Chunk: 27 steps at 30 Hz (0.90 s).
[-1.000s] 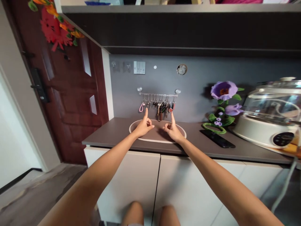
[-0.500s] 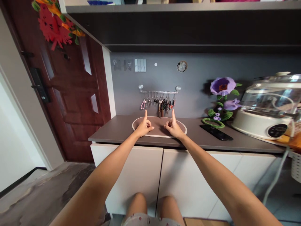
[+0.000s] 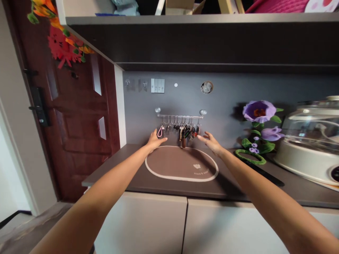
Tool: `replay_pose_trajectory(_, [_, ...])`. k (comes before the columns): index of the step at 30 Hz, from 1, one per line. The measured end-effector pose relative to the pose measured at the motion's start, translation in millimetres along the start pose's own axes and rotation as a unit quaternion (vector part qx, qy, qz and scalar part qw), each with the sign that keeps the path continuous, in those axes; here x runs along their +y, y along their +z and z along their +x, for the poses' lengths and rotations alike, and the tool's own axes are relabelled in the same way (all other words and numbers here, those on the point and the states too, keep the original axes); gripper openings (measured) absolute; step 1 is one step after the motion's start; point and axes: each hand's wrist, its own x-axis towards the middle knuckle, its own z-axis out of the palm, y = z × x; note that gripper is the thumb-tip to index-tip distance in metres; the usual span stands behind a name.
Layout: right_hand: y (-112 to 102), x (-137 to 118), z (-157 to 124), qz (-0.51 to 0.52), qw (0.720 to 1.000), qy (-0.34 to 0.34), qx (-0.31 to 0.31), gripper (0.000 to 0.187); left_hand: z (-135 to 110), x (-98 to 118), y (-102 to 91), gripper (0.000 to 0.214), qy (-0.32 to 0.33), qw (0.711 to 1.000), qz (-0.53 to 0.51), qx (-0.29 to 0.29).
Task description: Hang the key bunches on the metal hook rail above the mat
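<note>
Both our hands are at the keys point(image 3: 182, 131) hanging on the wall rail point(image 3: 180, 116); left hand point(image 3: 154, 139) spread, maybe touching the pink loop point(image 3: 160, 132); right hand point(image 3: 212, 141) spread, just beside; nothing lifted yet.

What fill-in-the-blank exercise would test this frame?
1. The keys hang from a rail on the ____.
2. The loop nearest the left hand is ____.
3. The flower to the right of the right hand is ____.
4. The mat on the counter is ____ in shape.
Missing: wall; pink; purple; oval.
</note>
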Motion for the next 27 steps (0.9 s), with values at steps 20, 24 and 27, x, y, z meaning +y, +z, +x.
replay_pose_trajectory(20, [49, 14, 79, 0.302, 0.946, 0.053, -0.100, 0.036, 92, 0, 62.2, 0.030, -0.176, 0.847, -0.447, -0.227])
replay_pose_trajectory(24, [63, 15, 77, 0.354, 0.933, 0.035, -0.057, 0.028, 87, -2, 71.2, 0.041, -0.154, 0.809, -0.498, -0.270])
replay_pose_trajectory(27, [71, 13, 74, 0.380, 0.923, 0.024, -0.055, 0.024, 82, -1, 77.5, 0.048, -0.151, 0.785, -0.524, -0.292])
